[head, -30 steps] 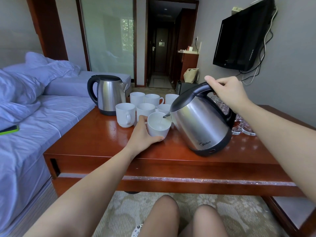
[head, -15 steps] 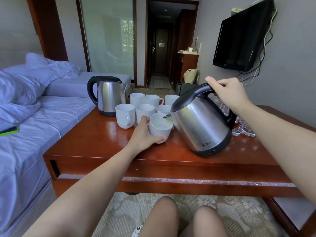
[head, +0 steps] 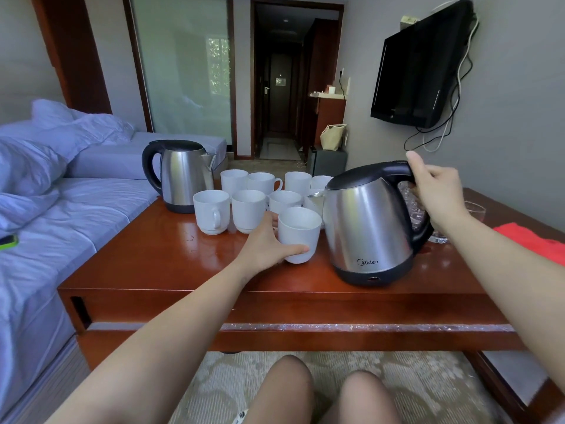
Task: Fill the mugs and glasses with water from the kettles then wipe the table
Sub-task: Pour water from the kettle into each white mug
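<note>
Left hand [head: 266, 243] wrapped round the front white mug [head: 298, 237], out ahead of the mug cluster [head: 247, 209] on the table [head: 153, 264]. Right hand [head: 437, 191] curled tight on the handle of the Midea kettle [head: 370, 228], spout right by the rim. Looks upright, maybe resting on the wood, hard to say. Tip slow, aim dead centre, stop short of the brim.

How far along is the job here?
Done: the white ceramic mug in the left hand seems to hold water. In hand: right hand grips the steel Midea kettle, upright. Left: other white mugs, apparently empty, clear glasses, wiping; red cloth lies untouched.
</note>
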`<action>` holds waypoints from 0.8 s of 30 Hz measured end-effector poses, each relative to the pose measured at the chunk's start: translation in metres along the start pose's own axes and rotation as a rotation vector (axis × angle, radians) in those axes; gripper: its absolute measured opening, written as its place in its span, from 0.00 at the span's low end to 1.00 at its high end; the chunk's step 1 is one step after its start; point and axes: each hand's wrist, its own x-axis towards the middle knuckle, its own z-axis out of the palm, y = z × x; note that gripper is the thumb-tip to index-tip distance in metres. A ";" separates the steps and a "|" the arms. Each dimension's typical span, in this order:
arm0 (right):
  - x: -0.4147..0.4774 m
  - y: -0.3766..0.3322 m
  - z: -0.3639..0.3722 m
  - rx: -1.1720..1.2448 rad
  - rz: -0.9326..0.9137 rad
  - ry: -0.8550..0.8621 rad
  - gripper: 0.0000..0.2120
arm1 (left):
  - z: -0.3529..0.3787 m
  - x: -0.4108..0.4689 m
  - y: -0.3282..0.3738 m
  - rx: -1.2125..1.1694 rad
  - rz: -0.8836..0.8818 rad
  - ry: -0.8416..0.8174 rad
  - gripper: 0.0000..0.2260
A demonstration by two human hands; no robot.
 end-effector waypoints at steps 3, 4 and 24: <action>0.003 0.015 -0.009 0.034 0.047 0.061 0.47 | 0.008 0.002 0.005 -0.009 0.010 -0.012 0.33; 0.003 0.020 -0.013 0.028 0.053 0.074 0.46 | 0.012 0.003 0.005 -0.003 0.009 -0.019 0.33; 0.017 0.087 -0.061 0.077 0.139 0.297 0.47 | 0.075 0.035 0.022 -0.057 0.065 -0.050 0.29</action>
